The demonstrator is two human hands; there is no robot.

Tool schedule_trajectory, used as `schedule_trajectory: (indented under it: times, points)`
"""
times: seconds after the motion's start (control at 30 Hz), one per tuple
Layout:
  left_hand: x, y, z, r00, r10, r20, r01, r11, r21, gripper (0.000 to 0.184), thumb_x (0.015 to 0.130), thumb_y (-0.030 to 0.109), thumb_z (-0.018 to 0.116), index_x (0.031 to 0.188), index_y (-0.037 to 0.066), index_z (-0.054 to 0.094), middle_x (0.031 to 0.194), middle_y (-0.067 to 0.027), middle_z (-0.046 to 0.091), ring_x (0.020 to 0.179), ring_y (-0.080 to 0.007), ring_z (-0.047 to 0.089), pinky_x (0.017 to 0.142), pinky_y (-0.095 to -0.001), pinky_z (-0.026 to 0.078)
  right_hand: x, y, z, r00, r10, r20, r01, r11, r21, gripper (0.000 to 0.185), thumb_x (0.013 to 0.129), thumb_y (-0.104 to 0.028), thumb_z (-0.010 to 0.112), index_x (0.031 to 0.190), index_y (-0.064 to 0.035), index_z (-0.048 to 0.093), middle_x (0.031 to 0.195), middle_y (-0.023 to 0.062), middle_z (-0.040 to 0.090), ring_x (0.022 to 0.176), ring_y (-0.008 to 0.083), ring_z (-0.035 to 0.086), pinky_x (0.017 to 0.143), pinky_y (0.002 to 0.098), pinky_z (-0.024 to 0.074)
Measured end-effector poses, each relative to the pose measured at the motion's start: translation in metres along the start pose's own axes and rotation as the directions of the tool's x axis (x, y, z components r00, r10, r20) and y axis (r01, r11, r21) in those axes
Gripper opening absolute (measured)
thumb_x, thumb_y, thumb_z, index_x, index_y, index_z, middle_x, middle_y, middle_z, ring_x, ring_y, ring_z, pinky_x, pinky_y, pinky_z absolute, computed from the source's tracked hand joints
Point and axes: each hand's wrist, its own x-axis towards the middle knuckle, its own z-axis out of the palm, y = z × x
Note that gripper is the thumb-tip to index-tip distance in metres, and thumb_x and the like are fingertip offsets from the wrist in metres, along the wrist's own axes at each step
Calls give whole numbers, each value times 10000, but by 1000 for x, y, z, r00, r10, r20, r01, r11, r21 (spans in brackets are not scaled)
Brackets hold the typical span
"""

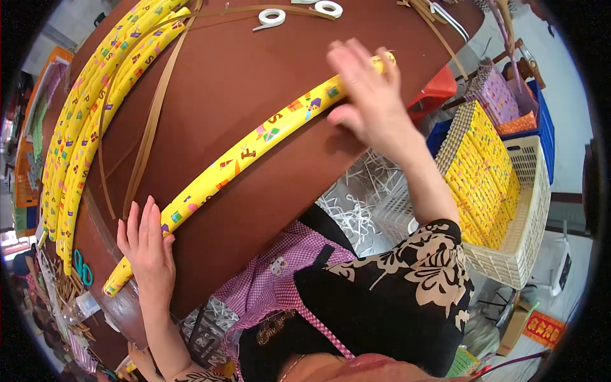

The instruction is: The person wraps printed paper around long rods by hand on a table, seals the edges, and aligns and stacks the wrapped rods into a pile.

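A long yellow roll of printed wrapping paper [238, 157] lies slantwise across the brown table, with coloured pictures and letters on it. My left hand [149, 248] rests over its near-left end, the fingers stretched out flat. Over the far-right end is my right hand [369, 95], its fingers spread and slightly blurred. Whether the right palm touches the paper I cannot tell. Neither hand is wrapped round the roll.
Several yellow rolls [95, 121] lie at the left of the brown table [305, 184]. Brown strips [156, 111], white tape rolls [272, 18] and teal scissors [83, 267] lie about. A white crate [525, 191] of yellow pieces stands at right. Another person's hand [143, 360] shows at lower left.
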Motion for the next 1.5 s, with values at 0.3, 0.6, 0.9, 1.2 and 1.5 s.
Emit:
schedule_trajectory:
  times: [0.3,0.6,0.9,1.2,1.5]
  points:
    - [0,-1,0,1000,-8,11,8,999,-42,471,1032,230,488,1457,30,447,1474,-120,510,1398,-327,433,1173,-526,237,-19,-11,2,976,-42,212,40,999,14,853,935,-651,332,1517,-27,341,1575,156,367,1472,304,329,1209,531,151]
    - [-1,-2,3,1000,-4,-1,4,1000,-27,476,1026,230,503,1457,33,450,1474,-118,512,1406,-322,427,1173,-528,238,-48,33,-11,962,187,201,-176,982,-69,752,999,-613,261,1516,-83,393,1572,84,401,1497,281,283,1227,504,60]
    - [-1,2,2,1000,-6,-21,5,999,-35,517,950,142,600,1436,28,468,1463,-117,521,1407,-334,426,1171,-545,242,-44,67,7,979,194,63,-183,973,-140,632,1036,-532,300,1512,-135,427,1574,46,410,1506,294,255,1215,488,88]
    - [-4,-3,13,974,16,-226,-30,998,-58,589,784,255,763,1307,49,585,1327,-93,612,1287,-291,530,1095,-570,329,-35,86,-9,973,214,82,-213,977,-23,596,1011,-361,496,1525,-76,390,1592,115,366,1506,335,248,1212,471,164]
    - [-8,-2,20,955,-14,-297,-30,990,-141,621,837,315,720,1365,47,534,1356,-115,576,1287,-300,516,1088,-573,334,39,-31,-14,902,-294,317,240,950,199,655,796,-287,735,1369,-32,546,1385,144,567,1351,321,474,1193,525,221]
